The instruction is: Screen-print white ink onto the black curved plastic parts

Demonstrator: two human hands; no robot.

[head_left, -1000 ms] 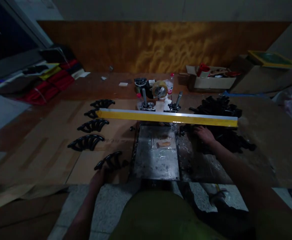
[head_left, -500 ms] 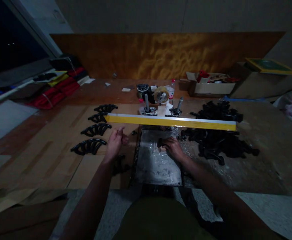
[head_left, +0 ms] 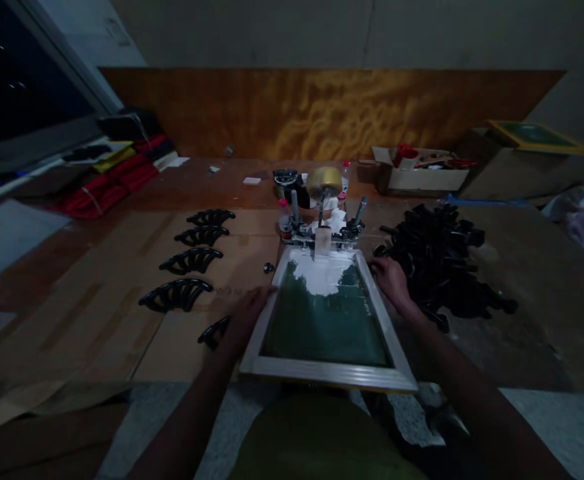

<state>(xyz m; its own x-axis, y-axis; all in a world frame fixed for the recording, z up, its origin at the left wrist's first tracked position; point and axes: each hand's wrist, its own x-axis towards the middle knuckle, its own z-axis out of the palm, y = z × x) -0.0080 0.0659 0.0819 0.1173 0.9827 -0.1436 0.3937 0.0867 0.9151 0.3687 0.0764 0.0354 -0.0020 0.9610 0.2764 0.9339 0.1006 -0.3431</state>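
A silver-edged printing screen (head_left: 329, 375) with green mesh lies lowered in front of me, held at its far end by a hinge clamp (head_left: 322, 241). White ink (head_left: 322, 277) is spread over the far part of the mesh, and a squeegee (head_left: 323, 240) stands at that end. My left hand (head_left: 253, 308) is closed at the screen's left edge, its fingers dim and partly hidden. At the right edge, my right hand (head_left: 392, 279) has bent fingers against the frame, beside the black parts. The metal base plate is covered by the screen.
Curved black slotted parts (head_left: 177, 295) lie in a column on cardboard at left. A heap of black parts (head_left: 437, 260) is at right. Behind stand a tape roll (head_left: 325, 179), a small bottle (head_left: 285, 220) and an open carton (head_left: 428, 177). Red bundles (head_left: 105, 193) lie far left.
The raised screen has swung down flat over the plate. My right hand has moved from the plate to the right edge; my left hand has come down to the left edge.
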